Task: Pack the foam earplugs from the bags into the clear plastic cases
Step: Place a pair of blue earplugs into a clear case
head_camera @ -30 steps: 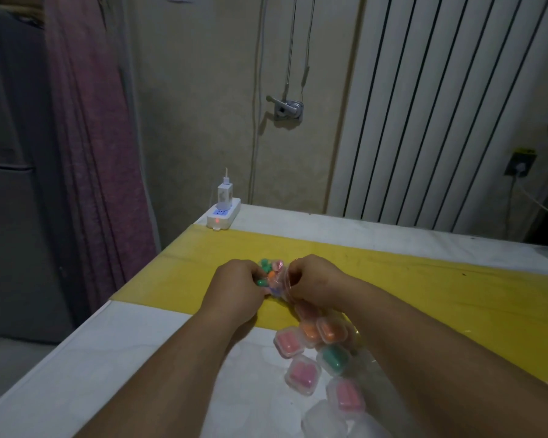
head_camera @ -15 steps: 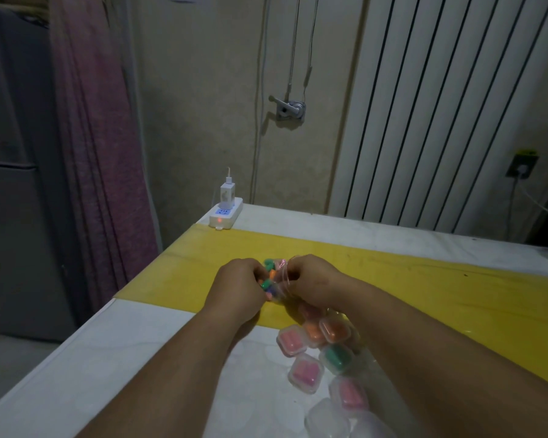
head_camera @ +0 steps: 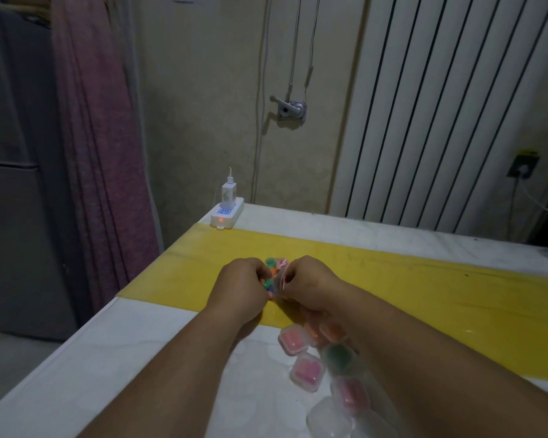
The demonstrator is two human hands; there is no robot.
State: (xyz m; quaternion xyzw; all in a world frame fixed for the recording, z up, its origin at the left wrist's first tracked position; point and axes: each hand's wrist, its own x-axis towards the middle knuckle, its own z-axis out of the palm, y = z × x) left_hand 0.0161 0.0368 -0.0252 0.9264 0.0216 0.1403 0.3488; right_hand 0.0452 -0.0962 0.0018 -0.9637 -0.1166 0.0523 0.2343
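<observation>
- Left hand [head_camera: 241, 284] and right hand [head_camera: 310, 284] are each pinching a clear bag of earplugs [head_camera: 274, 275] in a closed grip.
- Bag's orientation is unclear.
- Filled cases [head_camera: 307, 371] are lying near the tabletop [head_camera: 140, 358] front; left side is lying open.

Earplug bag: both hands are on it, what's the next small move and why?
Probably pull the bag mouth apart. The left hand and right hand both pinch the clear bag, coloured earplugs show between them, and an empty case waits near the table edge.
</observation>
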